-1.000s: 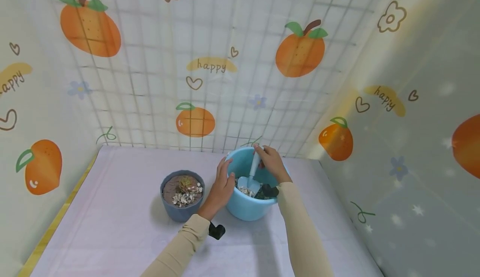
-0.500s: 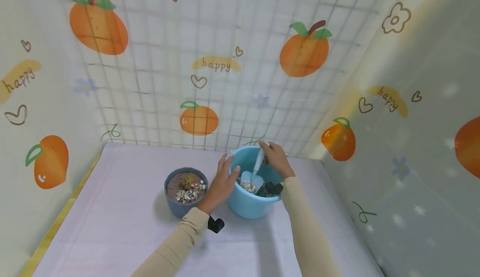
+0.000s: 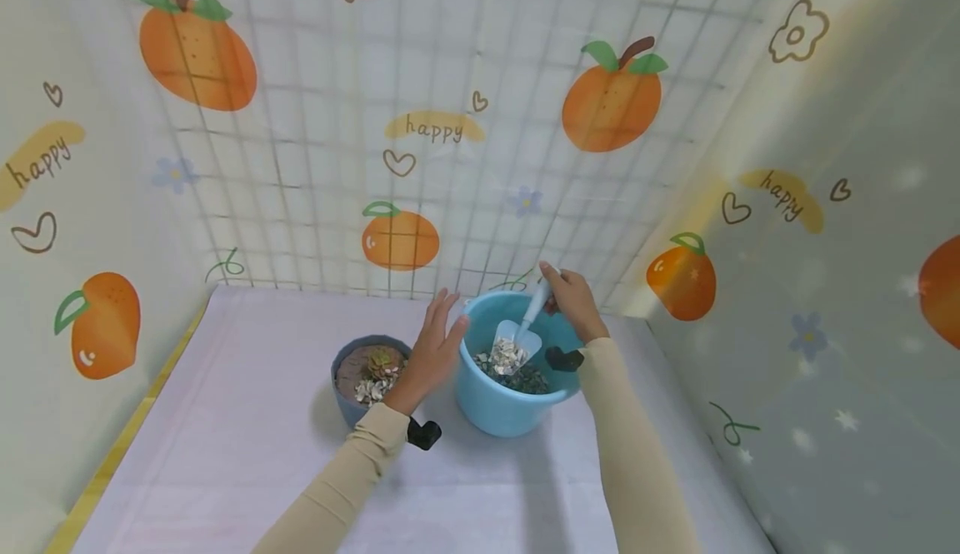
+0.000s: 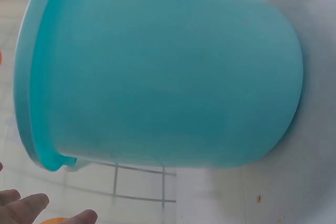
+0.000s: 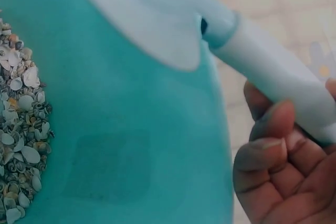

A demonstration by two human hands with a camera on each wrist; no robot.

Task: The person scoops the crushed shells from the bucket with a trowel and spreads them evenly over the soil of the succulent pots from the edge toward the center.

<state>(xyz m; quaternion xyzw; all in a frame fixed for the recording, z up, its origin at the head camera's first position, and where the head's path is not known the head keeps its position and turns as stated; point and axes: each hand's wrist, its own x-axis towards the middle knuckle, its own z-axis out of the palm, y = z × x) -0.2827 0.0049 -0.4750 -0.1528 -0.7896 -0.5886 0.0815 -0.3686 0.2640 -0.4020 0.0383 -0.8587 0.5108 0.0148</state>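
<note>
My right hand (image 3: 573, 300) grips the handle of a light blue hand shovel (image 3: 537, 302) over the bucket. A heap of small shells (image 3: 508, 357) lies on its blade. The turquoise bucket (image 3: 495, 408) stands upright, with more shells (image 5: 23, 145) inside. Fingers spread, my left hand (image 3: 431, 354) is beside the bucket's left rim and holds nothing; in the left wrist view its fingertips (image 4: 31, 205) show apart from the bucket wall. Left of it stands a blue-grey pot (image 3: 348, 408) with brown soil, a small succulent (image 3: 382, 362) and white shells on top, partly hidden by my left hand.
Both vessels stand on a pale cloth-covered table (image 3: 247, 421). Behind it hangs a printed curtain (image 3: 315, 204) with a wire grid showing through; another printed sheet (image 3: 825, 287) closes the right side. Yellow tape (image 3: 135, 421) edges the left of the table.
The shovel has risen from the bucket's contents with shells on its blade, my right hand moving up and right. My left hand has come away from the rim, toward the pot.
</note>
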